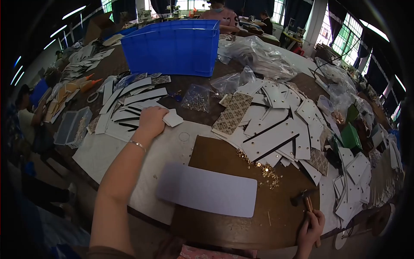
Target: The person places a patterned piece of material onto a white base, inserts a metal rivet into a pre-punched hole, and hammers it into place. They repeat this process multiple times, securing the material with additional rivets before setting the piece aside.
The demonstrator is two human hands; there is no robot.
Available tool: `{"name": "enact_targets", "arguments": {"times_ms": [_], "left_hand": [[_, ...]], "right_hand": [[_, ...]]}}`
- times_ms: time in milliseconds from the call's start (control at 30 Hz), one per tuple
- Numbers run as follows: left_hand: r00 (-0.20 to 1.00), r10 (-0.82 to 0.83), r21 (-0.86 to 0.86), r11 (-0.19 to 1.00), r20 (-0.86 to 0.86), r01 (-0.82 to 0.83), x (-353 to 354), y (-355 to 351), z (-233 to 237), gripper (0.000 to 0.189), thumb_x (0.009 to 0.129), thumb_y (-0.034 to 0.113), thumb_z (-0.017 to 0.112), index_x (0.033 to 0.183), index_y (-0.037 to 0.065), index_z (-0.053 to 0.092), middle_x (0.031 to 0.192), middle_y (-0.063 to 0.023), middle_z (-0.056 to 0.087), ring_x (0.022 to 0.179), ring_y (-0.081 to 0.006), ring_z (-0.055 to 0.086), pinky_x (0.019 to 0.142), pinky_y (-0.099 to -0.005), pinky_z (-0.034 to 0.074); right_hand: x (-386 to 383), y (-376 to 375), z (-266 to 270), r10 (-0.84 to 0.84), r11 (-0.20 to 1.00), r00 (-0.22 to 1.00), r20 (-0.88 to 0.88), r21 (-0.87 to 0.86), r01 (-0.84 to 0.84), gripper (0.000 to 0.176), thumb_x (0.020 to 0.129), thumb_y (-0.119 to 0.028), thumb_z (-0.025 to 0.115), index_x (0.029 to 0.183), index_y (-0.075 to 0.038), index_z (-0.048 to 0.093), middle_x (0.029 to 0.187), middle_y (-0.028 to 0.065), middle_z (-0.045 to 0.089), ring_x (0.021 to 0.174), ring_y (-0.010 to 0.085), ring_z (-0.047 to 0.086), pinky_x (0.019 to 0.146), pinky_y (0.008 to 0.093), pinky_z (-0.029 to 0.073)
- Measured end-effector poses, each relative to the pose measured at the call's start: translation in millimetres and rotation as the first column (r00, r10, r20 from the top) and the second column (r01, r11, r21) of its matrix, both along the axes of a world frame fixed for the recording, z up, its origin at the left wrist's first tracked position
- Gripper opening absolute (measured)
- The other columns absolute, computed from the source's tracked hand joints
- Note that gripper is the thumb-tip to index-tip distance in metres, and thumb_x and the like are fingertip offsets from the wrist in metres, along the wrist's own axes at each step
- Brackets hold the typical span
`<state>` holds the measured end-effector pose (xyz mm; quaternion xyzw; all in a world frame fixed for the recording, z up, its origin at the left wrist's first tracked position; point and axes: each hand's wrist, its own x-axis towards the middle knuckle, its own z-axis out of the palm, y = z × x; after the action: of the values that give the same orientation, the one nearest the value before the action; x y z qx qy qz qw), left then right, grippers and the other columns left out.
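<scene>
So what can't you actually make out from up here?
All in the head view:
- Blue bin: its bottom, hidden by its near wall.
- Left hand: its fingertips, hidden by the hand itself, so its grip on the white piece is unclear.
- Right forearm: cut off by the bottom edge.
- Pale sheet: left end blurred.
- Gold studs: too small and jumbled to count.

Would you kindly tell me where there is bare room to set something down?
Mostly bare: the brown board between the white panel and the hammer, and the pale sheet between the left forearm and that panel. Crowded: the white pieces heaped beyond the board, with gold studs scattered onto it.
</scene>
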<state>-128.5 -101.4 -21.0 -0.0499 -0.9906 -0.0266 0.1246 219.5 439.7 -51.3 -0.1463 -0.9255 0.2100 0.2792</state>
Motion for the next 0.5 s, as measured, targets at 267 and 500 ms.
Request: {"name": "enact_targets", "arguments": {"times_ms": [267,500], "left_hand": [[0.950,-0.311,0.066,0.948,-0.026,0.312,113,51,91,0.027,0.082,0.001,0.067,0.105,0.013,0.073,0.092,-0.0095,0.067,0.083,-0.0340,0.065,0.073,-0.0432,0.051],[0.598,-0.737,0.475,0.667,0.314,0.573,158,103,85,0.030,0.085,0.003,0.068,0.114,0.009,0.064,0.098,-0.0152,0.069,0.093,-0.0369,0.067,0.075,-0.0442,0.053]], "right_hand": [[-49,-56,51,0.295,0.947,0.955,-0.030,0.146,-0.288,0.022,0.083,0.001,0.070,0.104,-0.005,0.070,0.106,0.0124,0.063,0.106,0.0345,0.058,0.094,0.0442,0.045],[-162,-106,45,0.481,0.792,0.869,0.113,0.368,-0.487,0.020,0.083,-0.008,0.071,0.102,-0.013,0.074,0.103,0.0036,0.070,0.103,0.0255,0.063,0.095,0.0427,0.044]]}}
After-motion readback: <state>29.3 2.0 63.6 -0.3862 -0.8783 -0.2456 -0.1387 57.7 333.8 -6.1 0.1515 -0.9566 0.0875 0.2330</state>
